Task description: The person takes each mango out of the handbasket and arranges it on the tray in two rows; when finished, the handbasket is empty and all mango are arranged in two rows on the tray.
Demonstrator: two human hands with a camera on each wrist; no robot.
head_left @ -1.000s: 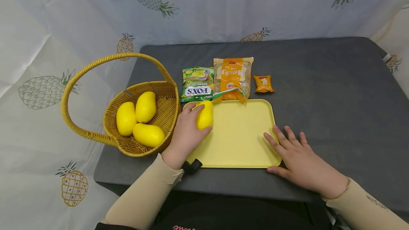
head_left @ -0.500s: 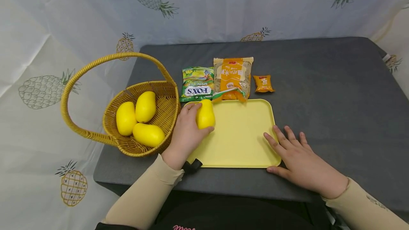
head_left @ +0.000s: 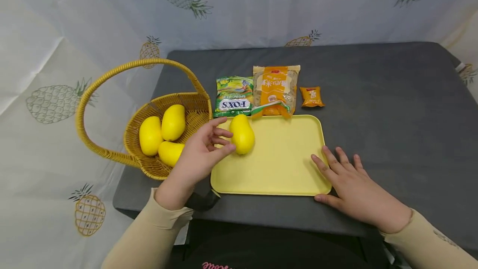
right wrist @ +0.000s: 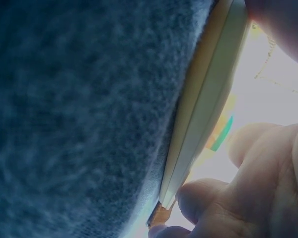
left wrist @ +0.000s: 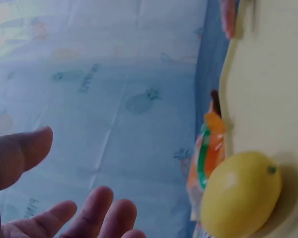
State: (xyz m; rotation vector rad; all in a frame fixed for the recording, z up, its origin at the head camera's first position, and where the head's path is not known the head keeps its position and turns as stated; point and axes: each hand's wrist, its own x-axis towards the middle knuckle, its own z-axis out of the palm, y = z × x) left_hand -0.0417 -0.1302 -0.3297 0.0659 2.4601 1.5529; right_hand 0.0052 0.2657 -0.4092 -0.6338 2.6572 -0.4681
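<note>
A yellow mango (head_left: 242, 135) lies on the left part of the pale yellow tray (head_left: 276, 169). My left hand (head_left: 199, 148) is just left of it, fingers loosely bent and holding nothing. In the left wrist view a gap shows between those fingertips (left wrist: 97, 206) and the mango (left wrist: 241, 196). With fingers spread, my right hand (head_left: 352, 188) rests at the tray's right edge. Its fingertips touch near the tray rim (right wrist: 201, 109) in the right wrist view. Several more mangoes are in the wicker basket (head_left: 198, 107) on the left; my left hand partly hides one mango (head_left: 169, 152).
Behind the tray lie a green FOX'S candy bag (head_left: 234, 96), a larger orange and clear snack bag (head_left: 276, 90) and a small orange packet (head_left: 312, 96). The basket's tall handle (head_left: 138, 64) arches up at the left. Everything stands on a dark grey table (head_left: 392, 107).
My left hand has let go of the mango and drawn back left toward the basket. The mango stays on the tray, slightly turned. The right hand has stayed in place.
</note>
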